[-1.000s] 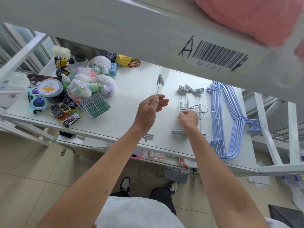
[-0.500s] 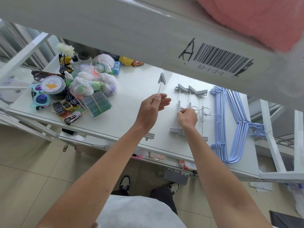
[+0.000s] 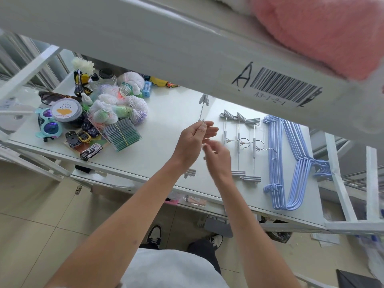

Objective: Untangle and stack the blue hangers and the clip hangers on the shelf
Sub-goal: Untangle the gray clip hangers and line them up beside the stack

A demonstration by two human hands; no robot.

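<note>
Head view, looking down at a white shelf: my left hand pinches the bar of one clip hanger between thumb and fingers and holds it above the shelf, its far clip pointing away from me and its near clip showing below my wrist. My right hand hangs just right of the left with fingers loosely spread, gripping nothing; it is blurred. Right of that hand, three more clip hangers lie side by side on the shelf, hooks turned right. Right of them again lies the stack of blue hangers, nested together near the shelf's right end. Well left of my hands sits a heap of yarn balls, toy cars and sunglasses.
</note>
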